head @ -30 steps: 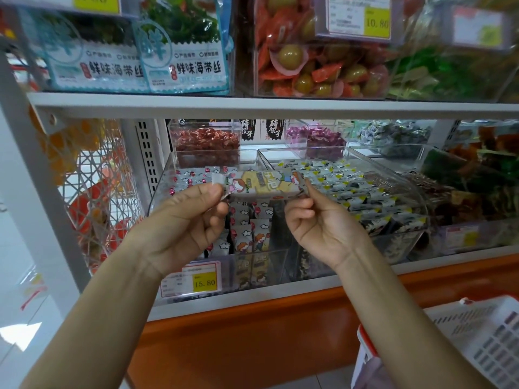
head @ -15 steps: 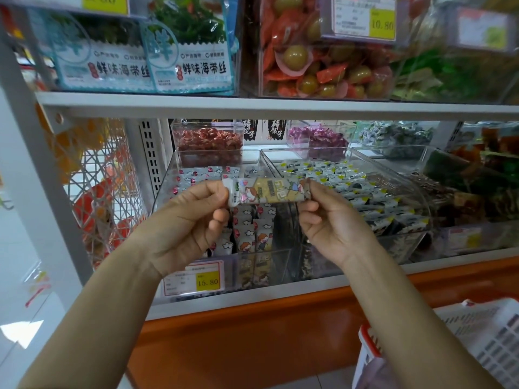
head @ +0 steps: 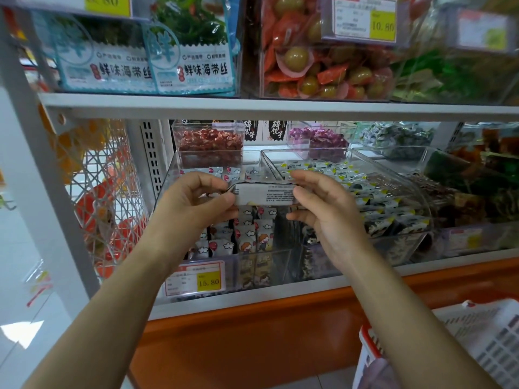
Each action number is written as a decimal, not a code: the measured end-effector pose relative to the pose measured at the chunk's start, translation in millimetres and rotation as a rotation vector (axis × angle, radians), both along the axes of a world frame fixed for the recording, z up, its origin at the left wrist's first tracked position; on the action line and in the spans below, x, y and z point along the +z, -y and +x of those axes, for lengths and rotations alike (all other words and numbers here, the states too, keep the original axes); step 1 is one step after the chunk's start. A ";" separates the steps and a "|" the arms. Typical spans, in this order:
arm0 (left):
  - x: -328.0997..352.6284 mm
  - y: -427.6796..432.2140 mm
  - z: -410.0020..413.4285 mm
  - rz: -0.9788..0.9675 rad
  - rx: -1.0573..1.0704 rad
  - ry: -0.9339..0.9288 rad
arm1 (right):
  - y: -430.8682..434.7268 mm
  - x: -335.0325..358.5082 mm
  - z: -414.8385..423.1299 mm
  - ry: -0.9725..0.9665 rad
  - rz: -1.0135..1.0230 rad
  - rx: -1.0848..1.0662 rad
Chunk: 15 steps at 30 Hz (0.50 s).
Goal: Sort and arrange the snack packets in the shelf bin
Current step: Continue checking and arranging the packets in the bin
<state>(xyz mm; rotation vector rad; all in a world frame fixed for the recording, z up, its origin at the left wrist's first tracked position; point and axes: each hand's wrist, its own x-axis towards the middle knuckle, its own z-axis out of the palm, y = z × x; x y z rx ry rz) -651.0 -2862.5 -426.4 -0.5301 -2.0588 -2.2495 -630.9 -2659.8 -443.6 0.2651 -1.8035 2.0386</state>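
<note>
A white metal shelf (head: 280,109) spans the scene, stocked above and below with clear tubs of wrapped snacks, and an orange base panel (head: 252,332) runs under it. A white wire mesh side panel (head: 112,192) closes the left end, with pale floor (head: 16,318) beyond. A white plastic basket (head: 477,341) sits near right. The clear shelf bin (head: 168,175) left of centre holds cartoon-printed packets. In front of it, the left hand (head: 193,203) pinches the left end of one snack packet (head: 264,193) and the right hand (head: 325,209) pinches its right end, printed back facing near. A yellow price tag (head: 193,279) marks the bin's front.
</note>
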 end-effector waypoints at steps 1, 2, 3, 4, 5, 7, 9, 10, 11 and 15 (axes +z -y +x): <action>-0.3 0.4 0.3 -0.025 0.015 -0.029 | 0.5 0.0 1.0 -0.010 0.046 -0.002; -0.3 0.6 0.8 -0.056 0.023 -0.059 | 1.1 0.2 1.9 -0.023 0.100 -0.017; -0.4 0.8 1.2 -0.093 0.031 -0.093 | 1.4 0.4 2.7 -0.040 0.156 -0.044; 0.0 0.6 2.1 -0.135 0.041 -0.125 | 1.5 0.6 3.3 -0.056 0.206 -0.071; 0.5 0.4 3.1 -0.172 0.051 -0.153 | 1.5 1.0 3.9 -0.072 0.246 -0.092; 2.0 -1.0 5.4 -0.219 0.060 -0.190 | 1.4 1.3 5.2 -0.101 0.322 -0.115; 3.3 -2.9 7.7 -0.210 0.044 -0.202 | 1.3 1.5 6.3 -0.118 0.391 -0.124; 3.7 -3.7 8.8 -0.194 0.031 -0.198 | 1.1 1.4 6.5 -0.120 0.415 -0.133; 4.0 -4.1 9.4 -0.182 0.023 -0.197 | 0.7 1.4 6.4 -0.120 0.434 -0.146; 5.0 -3.3 10.4 -0.215 0.023 -0.214 | 1.8 2.7 7.4 -0.147 0.449 -0.170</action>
